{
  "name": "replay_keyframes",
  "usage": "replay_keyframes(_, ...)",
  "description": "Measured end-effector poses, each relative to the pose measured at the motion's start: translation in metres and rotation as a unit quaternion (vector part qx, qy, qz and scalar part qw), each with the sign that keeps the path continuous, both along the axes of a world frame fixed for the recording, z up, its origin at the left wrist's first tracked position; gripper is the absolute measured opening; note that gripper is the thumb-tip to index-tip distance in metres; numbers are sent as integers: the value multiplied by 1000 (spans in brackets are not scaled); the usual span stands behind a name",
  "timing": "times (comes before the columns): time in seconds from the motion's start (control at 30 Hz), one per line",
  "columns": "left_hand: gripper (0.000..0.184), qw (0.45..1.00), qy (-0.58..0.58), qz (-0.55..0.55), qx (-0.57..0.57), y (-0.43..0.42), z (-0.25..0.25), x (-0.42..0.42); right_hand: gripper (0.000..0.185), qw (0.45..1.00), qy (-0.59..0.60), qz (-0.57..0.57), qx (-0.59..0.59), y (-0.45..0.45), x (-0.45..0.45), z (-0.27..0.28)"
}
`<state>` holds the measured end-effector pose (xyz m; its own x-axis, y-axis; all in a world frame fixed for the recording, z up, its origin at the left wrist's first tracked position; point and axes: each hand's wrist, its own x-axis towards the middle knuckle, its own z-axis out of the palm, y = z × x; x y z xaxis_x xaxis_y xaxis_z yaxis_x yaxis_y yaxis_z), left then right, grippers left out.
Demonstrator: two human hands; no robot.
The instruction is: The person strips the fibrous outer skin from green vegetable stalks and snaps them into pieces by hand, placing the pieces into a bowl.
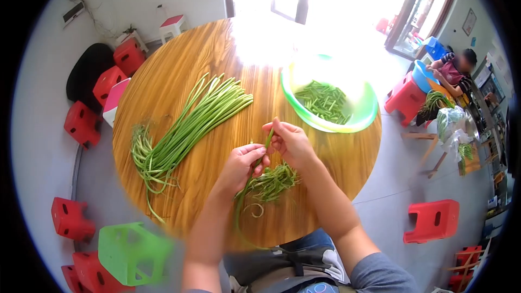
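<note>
A long green garlic scape (251,178) runs between my hands, its thin tail hanging down over the near edge of the table. My left hand (241,165) pinches it lower down. Close by on the right, my right hand (288,142) grips its upper end between thumb and fingers. Beneath the hands lies a small heap of trimmed green ends (274,183). To the left a big bundle of whole garlic scapes (195,122) is spread out, curly tips toward me. A green-rimmed bowl (347,128) at the right back holds cut green pieces (323,100).
The round wooden table (163,87) carries all of this. Red stools (434,221) and a green stool (133,252) stand around on the floor. Another person (453,70) sits at the far right by a blue basin (422,77). Bright light comes through the open doorway.
</note>
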<state>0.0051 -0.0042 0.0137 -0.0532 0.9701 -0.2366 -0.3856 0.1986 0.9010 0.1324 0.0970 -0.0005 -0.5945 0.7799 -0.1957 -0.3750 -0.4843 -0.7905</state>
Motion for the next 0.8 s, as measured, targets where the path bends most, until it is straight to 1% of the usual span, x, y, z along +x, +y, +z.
replay_keyframes(0.03, 17, 1000, -14, 6, 1, 0, 0, 0, 32, 999, 26, 29, -13, 6, 2, -8)
replay_keyframes(0.07, 16, 999, -28, 14, -3, -1, 0, -1, 32, 998, 41, 36, -24, 8, 2, -10)
replay_keyframes(0.13, 16, 998, -58, 26, -8, 1, 0, -1, 33, 996, 70, 45, -42, 5, 3, 3)
replay_keyframes(0.17, 15, 998, -61, 26, -15, 1, 1, 0, 28, 996, 65, 36, -47, 2, 1, 8)
replay_keyframes(0.27, 15, 996, -82, 15, -8, 2, -6, 1, 24, 995, 41, 86, 16, 3, 4, 0)
replay_keyframes(0.37, 16, 997, -81, 13, -3, 3, -7, 2, 22, 995, 25, 88, 37, 4, 4, -2)
replay_keyframes(0.47, 17, 999, -48, 9, -9, 2, -6, 1, 18, 992, -47, 61, 98, 1, 4, 2)
replay_keyframes(0.5, 17, 999, -37, 18, -8, 3, -6, 0, 17, 985, -85, 42, 144, 0, 3, 5)
replay_keyframes(0.57, 18, 999, -14, 36, -9, 3, -10, 0, 13, 959, -159, 1, 234, -6, 1, 8)
replay_keyframes(0.6, 18, 999, 0, 47, -7, 5, -10, -1, 12, 924, -159, -35, 346, -8, -1, 5)
replay_keyframes(0.63, 19, 998, 14, 59, -5, 5, -11, -1, 12, 875, -157, -69, 452, -11, -4, -1)
replay_keyframes(0.67, 19, 997, 27, 71, -2, 6, -12, -2, 13, 814, -153, -102, 551, -15, -7, -6)
replay_keyframes(0.7, 20, 997, 14, 81, 9, 7, -17, -4, 16, 767, -154, -119, 612, -21, -11, -10)
replay_keyframes(0.77, 20, 994, -11, 100, 29, 9, -30, -8, 15, 766, -149, -140, 610, -22, -12, -7)
replay_keyframes(0.8, 20, 996, -17, 89, 25, 7, -27, -9, 15, 765, -147, -151, 608, -23, -13, -5)
